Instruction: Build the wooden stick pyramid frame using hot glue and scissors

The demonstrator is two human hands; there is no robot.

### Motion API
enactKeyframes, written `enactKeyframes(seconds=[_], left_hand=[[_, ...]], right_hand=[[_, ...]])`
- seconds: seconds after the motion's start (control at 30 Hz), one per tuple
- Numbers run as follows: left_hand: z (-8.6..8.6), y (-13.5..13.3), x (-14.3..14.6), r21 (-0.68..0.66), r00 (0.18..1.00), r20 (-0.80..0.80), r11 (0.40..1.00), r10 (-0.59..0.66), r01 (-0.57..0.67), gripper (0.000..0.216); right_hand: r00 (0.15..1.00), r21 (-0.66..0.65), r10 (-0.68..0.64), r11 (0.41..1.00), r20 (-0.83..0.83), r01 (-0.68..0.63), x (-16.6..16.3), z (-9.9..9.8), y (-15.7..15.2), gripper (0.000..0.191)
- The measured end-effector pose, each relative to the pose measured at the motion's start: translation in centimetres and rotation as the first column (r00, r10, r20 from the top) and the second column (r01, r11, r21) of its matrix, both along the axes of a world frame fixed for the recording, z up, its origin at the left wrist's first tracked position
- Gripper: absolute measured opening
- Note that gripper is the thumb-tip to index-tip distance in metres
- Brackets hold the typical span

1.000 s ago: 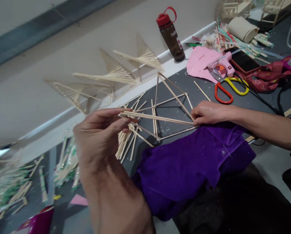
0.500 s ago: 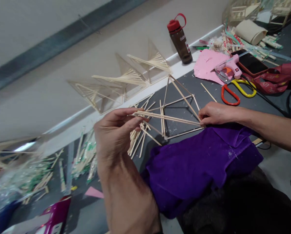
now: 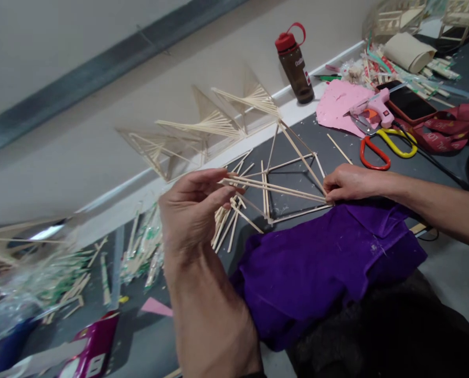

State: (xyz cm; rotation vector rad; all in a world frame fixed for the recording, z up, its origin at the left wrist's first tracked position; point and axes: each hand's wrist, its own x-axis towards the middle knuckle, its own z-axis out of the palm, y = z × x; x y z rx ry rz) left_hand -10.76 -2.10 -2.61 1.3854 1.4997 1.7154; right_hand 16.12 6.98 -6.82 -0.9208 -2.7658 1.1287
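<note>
While a frame of thin sticks is kept over the worktop, just beyond a purple cloth, two long sticks are stretched between the hands on its near side. One end of the pair is pinched between thumb and fingers of the left hand; the other end is gripped by the right hand, whose fingers are curled closely at a corner of the frame. Whether the pair is joined to the frame at that corner cannot be told, as the spot is covered by the fingers.

Beside the frame, just past the left fingertips, loose sticks are heaped. Farther back, three fan-like models are lined up along the wall, and a dark bottle with a red lid is stood to their right. Beyond the right hand, scissors with one red and one yellow handle are laid by a pink sheet, on which a glue gun is partly rested; a phone is placed next to it. At the left, wrapped sticks are piled near a pink scrap.
</note>
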Motion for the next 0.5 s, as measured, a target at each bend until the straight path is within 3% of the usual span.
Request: enactKeyframes(seconds=[0.1, 0.33, 0.5], left_hand=[[0.2, 0.0, 0.2, -0.019, 1.0, -0.022, 1.0, 0.008, -0.008, 0.036], [0.3, -0.3, 0.9, 0.006, 0.996, -0.091, 1.0, 0.007, -0.007, 0.024], [0.4, -0.3, 1.1, 0.005, 0.994, -0.113, 1.0, 0.007, -0.006, 0.025]], right_hand=[[1.0, -0.012, 0.005, 1.0, -0.029, -0.006, 0.0, 0.0, 0.1, 0.01], [0.997, -0.01, 0.023, 1.0, -0.074, -0.024, 0.1, 0.2, 0.1, 0.011], [0.997, -0.119, 0.016, 0.993, -0.075, -0.025, 0.4, 0.5, 0.2, 0.01]])
